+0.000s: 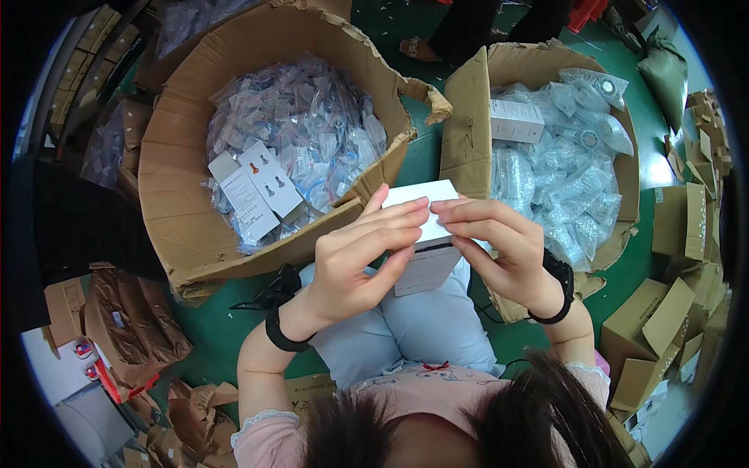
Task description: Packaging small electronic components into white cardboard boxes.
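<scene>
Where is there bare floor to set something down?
Bare green floor shows below the left carton, right of the brown bundle; between the right carton and open box; and, narrowly, between the two cartons. Crowded: both cartons, heaped with wrapped items, and over the lap, where the left hand and right hand hold a white box.

Both hands (355, 261) (505, 248) partly hide the white box (427, 271), its print too small to read.

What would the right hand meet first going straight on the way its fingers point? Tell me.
Probably the left hand, whose fingertips face those of the right hand over the white box; depth is hard to judge.
</scene>
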### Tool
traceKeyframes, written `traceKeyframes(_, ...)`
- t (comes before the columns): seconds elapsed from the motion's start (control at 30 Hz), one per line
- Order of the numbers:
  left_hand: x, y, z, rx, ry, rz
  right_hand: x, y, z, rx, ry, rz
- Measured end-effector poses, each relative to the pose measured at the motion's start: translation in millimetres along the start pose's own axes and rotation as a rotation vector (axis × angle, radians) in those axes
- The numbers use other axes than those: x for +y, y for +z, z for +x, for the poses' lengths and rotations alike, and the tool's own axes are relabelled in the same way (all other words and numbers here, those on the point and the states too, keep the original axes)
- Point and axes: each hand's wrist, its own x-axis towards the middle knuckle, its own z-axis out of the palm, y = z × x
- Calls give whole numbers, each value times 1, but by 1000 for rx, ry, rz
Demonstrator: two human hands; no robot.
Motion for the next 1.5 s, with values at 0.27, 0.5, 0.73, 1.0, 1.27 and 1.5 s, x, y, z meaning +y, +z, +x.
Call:
traceKeyframes(0.27,-15,6,-12,-11,194,128,6,0,-10,-65,-90,88)
traceKeyframes(0.5,-18,10,-5,1,196,83,18,11,-21,-6,-128,-95)
traceKeyframes(0.73,-30,17,-4,33,185,101,43,32,-36,133,0,292)
traceKeyframes(1.0,18,6,-16,98,-44,266,49,-3,-63,326,386,263)
traceKeyframes(1.27,26,-143,-3,36,-733,767,147,-135,-69,540,882,-26)
traceKeyframes(1.5,-227,-165,-64,-1001,-579,1318,266,-91,-86,861,803,622)
